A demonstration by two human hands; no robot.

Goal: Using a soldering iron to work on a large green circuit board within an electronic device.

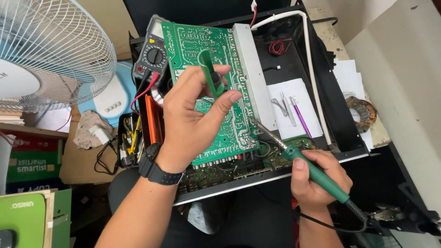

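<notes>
1. The green circuit board point(216, 82) stands tilted in the black chassis point(321, 82), directly behind the left hand point(193, 121).
2. That hand pinches a green desoldering pump point(210, 73) against the board.
3. The right hand point(317, 177), near right, grips a green soldering iron point(312, 170); its tip meets the board's right edge.
4. Inside the chassis, white paper point(294, 108) carries tweezers point(279, 106).

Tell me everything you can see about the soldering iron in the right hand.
The soldering iron has a green plastic-looking handle, a slim metal shaft and a black cord trailing from its rear end. The right hand grips the handle like a pen, tilted, tip pointing up-left toward the lower right edge of the green circuit board. Whether the tip touches the board cannot be told.
</notes>
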